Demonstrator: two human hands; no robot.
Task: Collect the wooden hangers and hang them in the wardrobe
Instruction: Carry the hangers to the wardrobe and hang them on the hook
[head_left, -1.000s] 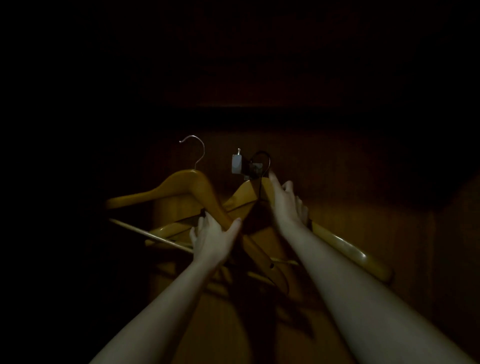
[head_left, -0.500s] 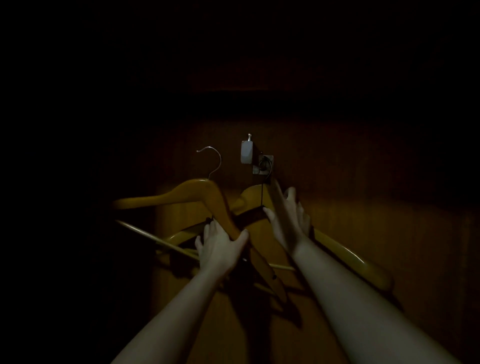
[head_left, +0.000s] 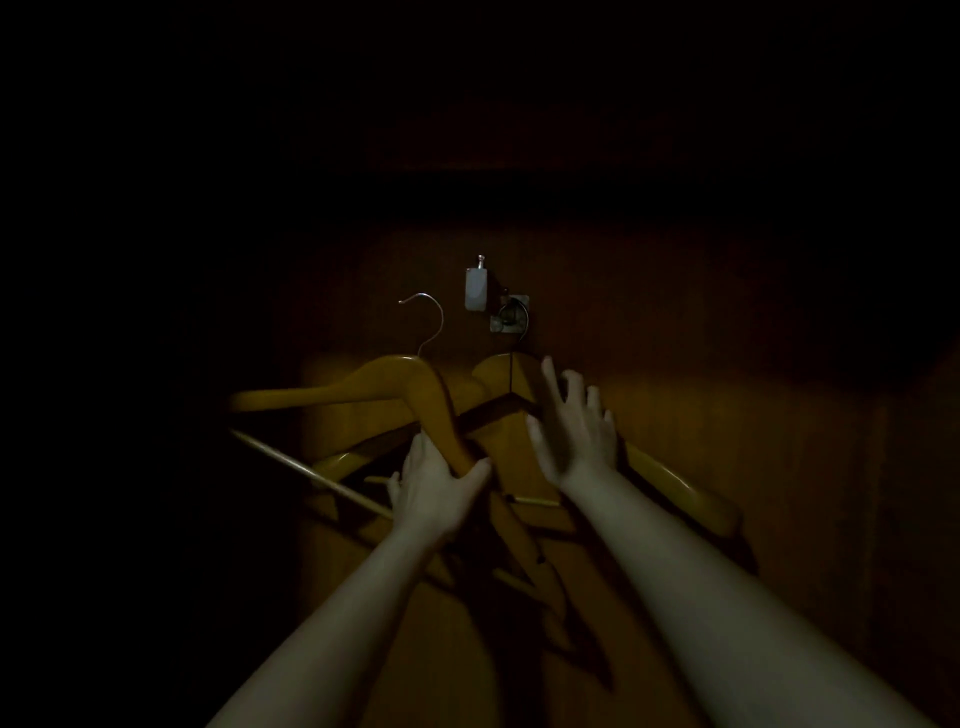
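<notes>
- right hand (head_left: 571, 431) has come off the hung hanger (head_left: 675, 480): a second ago it gripped the neck under the hook, now the fingers are straight and spread, holding nothing; can't tell if the palm touches the wood
- hung hanger's dark hook sits on the metal wall hook (head_left: 511, 319) on the wardrobe back panel (head_left: 753, 415); its right arm slopes down past the right wrist
- left hand (head_left: 436, 483) grasps the second hanger (head_left: 395, 382), fingers and thumb curled round its right arm
- second hanger's silver hook (head_left: 427, 322) points up, free, just left of the wall hook
- pale crossbar (head_left: 311, 470) runs down-right towards the left hand
- more wood shows below the left hand, too dark to count
- small pale fitting (head_left: 477, 288) up-left of the wall hook
- everything around the panel is in darkness
</notes>
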